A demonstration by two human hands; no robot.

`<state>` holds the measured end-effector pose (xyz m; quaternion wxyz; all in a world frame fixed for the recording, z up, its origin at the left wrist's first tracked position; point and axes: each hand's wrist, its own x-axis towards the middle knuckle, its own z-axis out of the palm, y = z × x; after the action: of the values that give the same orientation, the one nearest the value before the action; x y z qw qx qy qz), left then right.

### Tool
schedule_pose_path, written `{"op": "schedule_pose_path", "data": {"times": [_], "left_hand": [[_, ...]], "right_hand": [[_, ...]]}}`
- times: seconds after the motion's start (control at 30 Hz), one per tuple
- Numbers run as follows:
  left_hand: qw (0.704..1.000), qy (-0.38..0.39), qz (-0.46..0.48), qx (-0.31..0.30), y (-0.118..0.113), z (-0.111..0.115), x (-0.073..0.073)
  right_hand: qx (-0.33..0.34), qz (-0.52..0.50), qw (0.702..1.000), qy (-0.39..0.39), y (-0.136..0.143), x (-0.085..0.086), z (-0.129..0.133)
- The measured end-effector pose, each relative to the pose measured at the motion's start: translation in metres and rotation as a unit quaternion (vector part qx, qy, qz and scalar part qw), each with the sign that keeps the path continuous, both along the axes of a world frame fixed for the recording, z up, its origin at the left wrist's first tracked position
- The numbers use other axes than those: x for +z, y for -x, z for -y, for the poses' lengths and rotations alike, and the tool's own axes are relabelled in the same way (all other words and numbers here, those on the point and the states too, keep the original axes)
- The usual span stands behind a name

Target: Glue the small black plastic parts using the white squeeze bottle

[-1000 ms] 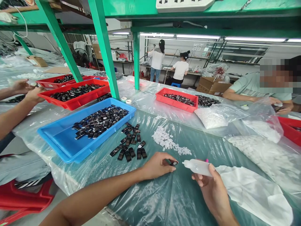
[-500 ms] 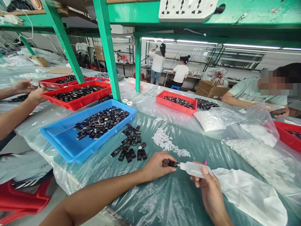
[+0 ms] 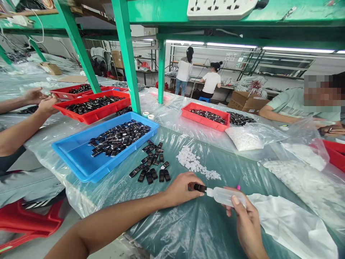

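My left hand [image 3: 184, 187] pinches a small black plastic part [image 3: 199, 187] between thumb and fingers. In my right hand [image 3: 244, 212] is a translucent squeeze bottle [image 3: 226, 196], held level with its white cap end against the open end of the part. The nozzle tip is hidden there. Behind my hands lies a scatter of small white pieces [image 3: 190, 160]. Left of these, loose black parts [image 3: 152, 163] lie on the plastic-covered table [image 3: 172, 230]. A blue tray [image 3: 72, 154] beyond them holds many more black parts.
Red trays [image 3: 185, 113] of black parts stand farther back. Bags of white pieces [image 3: 245, 138] and a white cloth [image 3: 293, 223] lie on the right. Green posts [image 3: 125, 54] rise behind the blue tray. Another person's hands [image 3: 44, 100] work at left; a co-worker [image 3: 285, 99] sits at right.
The bottle's nozzle, visible earlier between cap and part, now sits hidden inside the part, and the cap has closed up to it. The whole view has shifted slightly.
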<state>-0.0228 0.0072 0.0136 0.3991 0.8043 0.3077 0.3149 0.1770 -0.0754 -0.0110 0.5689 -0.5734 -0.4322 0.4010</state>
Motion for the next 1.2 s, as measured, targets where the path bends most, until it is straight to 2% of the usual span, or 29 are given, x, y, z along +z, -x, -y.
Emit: {"op": "schedule_pose_path", "data": {"times": [0.13,0.37,0.77,0.87,1.0,1.2], "left_hand": [[1.000,-0.004,0.003,-0.003,0.000,0.000,-0.001],[1.000,-0.004,-0.007,0.003,0.000,-0.001,-0.001],[1.000,0.009,-0.010,-0.007,0.000,0.001,0.000],[0.999,0.035,0.009,-0.019,0.000,0.000,0.001],[0.994,0.100,0.042,-0.032,0.000,0.000,0.002],[0.986,0.138,0.088,-0.044,-0.001,0.000,-0.001]], "right_hand": [[-0.005,0.020,1.000,-0.005,0.001,0.002,0.000],[-0.063,0.070,0.995,-0.026,0.008,0.012,0.003],[-0.094,0.145,0.983,-0.059,0.010,0.011,0.009],[-0.095,0.112,0.988,-0.054,0.010,0.013,0.007],[-0.073,-0.013,0.996,-0.053,0.008,0.013,0.003],[-0.047,-0.177,0.982,-0.042,0.007,0.012,-0.002]]}}
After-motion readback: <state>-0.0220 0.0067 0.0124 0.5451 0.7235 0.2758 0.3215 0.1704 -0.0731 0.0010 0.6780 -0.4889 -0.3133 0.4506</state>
